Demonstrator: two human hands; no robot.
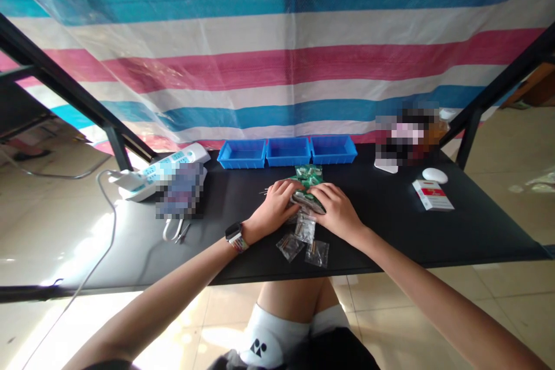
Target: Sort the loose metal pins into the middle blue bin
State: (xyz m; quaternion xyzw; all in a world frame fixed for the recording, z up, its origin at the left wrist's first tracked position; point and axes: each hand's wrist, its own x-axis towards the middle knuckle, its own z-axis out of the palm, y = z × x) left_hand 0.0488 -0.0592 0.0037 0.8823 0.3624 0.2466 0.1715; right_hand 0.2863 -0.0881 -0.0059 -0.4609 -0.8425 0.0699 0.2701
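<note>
Both my hands are around a pile of small plastic packets at the middle of the black tabletop. My left hand (277,203), with a watch on its wrist, curls its fingers over the left side of the pile. From the right, my right hand (337,211) presses its bent fingers against the same packets. Green packets (309,173) show beyond my fingertips. Nearer to me lie clear packets, one at my thumbs (305,229), one at left (289,247) and one at right (317,254), with small brownish pieces inside. My fingers partly hide the pile's middle.
Three blue bins (288,162) stand in a row at the back. On the left are a power strip (195,153) with a cable and a blurred object (180,191). A red-and-white box (432,195) and a white oval object (435,176) lie at right. Striped sheeting (260,66) hangs behind.
</note>
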